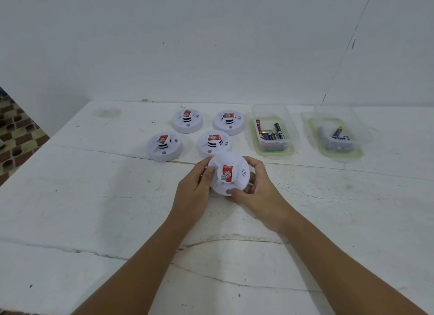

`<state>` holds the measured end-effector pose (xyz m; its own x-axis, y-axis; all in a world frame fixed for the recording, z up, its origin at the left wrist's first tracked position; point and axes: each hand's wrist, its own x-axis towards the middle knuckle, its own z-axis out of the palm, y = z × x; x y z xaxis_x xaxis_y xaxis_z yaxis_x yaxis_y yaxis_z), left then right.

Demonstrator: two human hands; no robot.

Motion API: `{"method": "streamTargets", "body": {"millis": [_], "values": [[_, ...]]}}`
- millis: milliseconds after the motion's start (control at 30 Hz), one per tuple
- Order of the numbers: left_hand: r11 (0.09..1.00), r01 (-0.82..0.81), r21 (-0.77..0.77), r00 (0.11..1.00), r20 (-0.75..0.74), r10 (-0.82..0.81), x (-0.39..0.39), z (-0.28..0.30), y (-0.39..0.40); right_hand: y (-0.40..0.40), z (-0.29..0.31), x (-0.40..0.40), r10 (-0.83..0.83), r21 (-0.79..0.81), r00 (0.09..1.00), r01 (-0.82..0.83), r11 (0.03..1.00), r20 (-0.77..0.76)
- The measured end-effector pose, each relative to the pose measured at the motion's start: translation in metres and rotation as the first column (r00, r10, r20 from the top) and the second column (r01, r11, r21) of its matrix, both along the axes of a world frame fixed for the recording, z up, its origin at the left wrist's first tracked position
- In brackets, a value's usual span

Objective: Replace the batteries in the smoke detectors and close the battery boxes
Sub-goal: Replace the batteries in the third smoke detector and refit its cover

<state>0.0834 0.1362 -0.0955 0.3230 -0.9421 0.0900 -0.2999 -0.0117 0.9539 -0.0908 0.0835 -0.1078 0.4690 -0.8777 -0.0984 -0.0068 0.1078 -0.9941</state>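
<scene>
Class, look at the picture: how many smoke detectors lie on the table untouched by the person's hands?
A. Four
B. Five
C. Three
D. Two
A. Four smoke detectors sit on the table in two rows, at and, while the left hand and right hand hold a fifth detector between them.

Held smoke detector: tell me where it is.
Head view, centre: the held smoke detector sits between the left hand and right hand, just in front of four other detectors.
</scene>
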Motion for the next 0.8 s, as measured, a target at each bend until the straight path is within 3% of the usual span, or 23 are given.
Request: {"method": "streamTargets", "body": {"millis": [800], "values": [[1.000, 0.008, -0.012, 1.000, -0.011, -0.008, -0.0021, 0.0040, 0.0042, -0.0001, 0.0014, -0.0009, 0.032, -0.026, 0.999, -0.031, 0.999, 0.032]]}}
